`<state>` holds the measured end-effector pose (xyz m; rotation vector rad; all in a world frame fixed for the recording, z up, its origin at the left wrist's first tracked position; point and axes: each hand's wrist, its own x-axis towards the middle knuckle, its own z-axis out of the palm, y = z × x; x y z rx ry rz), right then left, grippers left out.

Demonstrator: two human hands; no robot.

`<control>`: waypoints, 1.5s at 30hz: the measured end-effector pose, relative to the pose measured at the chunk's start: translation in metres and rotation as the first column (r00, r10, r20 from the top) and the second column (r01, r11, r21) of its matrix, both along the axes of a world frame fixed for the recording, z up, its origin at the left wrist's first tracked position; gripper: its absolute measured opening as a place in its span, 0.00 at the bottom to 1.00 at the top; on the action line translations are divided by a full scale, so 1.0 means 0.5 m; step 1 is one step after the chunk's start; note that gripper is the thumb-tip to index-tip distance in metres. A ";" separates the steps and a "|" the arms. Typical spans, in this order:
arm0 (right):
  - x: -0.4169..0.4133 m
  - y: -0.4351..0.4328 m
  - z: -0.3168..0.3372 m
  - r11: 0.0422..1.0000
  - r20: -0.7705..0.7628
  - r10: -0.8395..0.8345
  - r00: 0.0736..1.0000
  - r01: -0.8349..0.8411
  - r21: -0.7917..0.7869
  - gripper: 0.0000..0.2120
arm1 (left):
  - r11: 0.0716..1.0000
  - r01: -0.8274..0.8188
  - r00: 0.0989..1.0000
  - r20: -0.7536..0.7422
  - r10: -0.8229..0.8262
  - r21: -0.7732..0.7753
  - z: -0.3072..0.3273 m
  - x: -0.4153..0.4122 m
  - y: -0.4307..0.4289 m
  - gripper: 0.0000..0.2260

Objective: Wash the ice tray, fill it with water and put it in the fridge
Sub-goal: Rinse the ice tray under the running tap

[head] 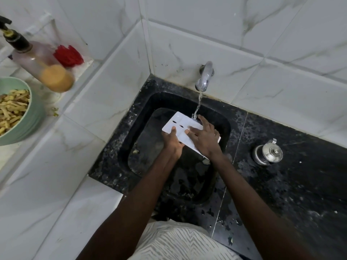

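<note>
Both hands hold the white ice tray (178, 121) tilted over the black sink (142, 128). The left hand (171, 141) grips its near edge, thumb on top. The right hand (204, 137) lies flat on it, fingers straight. Water (199, 102) from the tap (203, 77) lands just beyond the right fingertips. A steel pot (268, 152) stands on the tabletop (300, 175), right of the right hand.

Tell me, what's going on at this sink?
A person is washing a white ice tray over the black sink. The left hand grips the tray's left edge with the thumb on top, while the right hand lies across it, fingers spread on its surface. Water runs from the tap onto the tray's far end, next to the right hand. This is the washing step; the filling and the fridge are not yet done.
</note>
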<state>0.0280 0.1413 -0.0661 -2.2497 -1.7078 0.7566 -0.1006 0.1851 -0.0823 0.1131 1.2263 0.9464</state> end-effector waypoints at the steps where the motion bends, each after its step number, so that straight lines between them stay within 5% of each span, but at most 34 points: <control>1: 0.004 -0.006 0.002 1.000 0.010 0.020 1.000 -0.020 0.021 0.22 | 1.000 -0.010 1.000 -0.001 0.010 0.009 -0.005 -0.004 0.004 0.15; 6: 0.014 -0.010 0.002 0.993 0.042 -0.110 0.993 0.107 0.055 0.18 | 0.999 0.052 0.999 0.012 -0.052 -0.013 0.001 0.002 -0.014 0.14; 11: 0.016 -0.015 -0.004 0.997 -0.004 0.063 0.998 -0.063 0.046 0.19 | 1.000 0.023 0.998 -0.066 -0.023 0.000 -0.016 -0.010 0.005 0.15; 14: 0.034 -0.024 -0.006 0.991 -0.054 -0.039 0.998 0.046 0.122 0.15 | 1.000 0.008 0.989 -0.147 -0.011 -0.026 -0.017 -0.015 0.005 0.10; 19: 0.042 -0.022 -0.018 0.996 -0.048 -0.089 0.995 0.090 0.022 0.15 | 0.998 -0.041 0.954 -0.299 0.022 -0.056 -0.028 -0.021 0.005 0.16; 24: 0.032 -0.031 -0.035 0.999 -0.080 -0.025 0.996 0.023 -0.029 0.15 | 0.998 -0.048 0.937 -0.348 0.029 -0.044 -0.028 -0.018 0.011 0.10; 31: 0.006 -0.032 -0.030 0.996 -0.187 0.029 0.982 -0.045 -0.082 0.21 | 0.996 -0.084 0.956 -0.278 0.091 0.036 -0.017 -0.018 0.006 0.09; 36: 0.024 -0.023 -0.031 1.000 -0.036 0.001 0.999 0.000 0.005 0.18 | 0.993 -0.103 0.982 -0.156 0.110 0.050 -0.031 -0.028 -0.002 0.09; 45: 0.012 -0.018 -0.027 0.998 -0.052 -0.015 0.999 0.018 0.065 0.18 | 0.986 -0.167 0.983 -0.074 0.169 0.024 -0.012 -0.034 0.023 0.13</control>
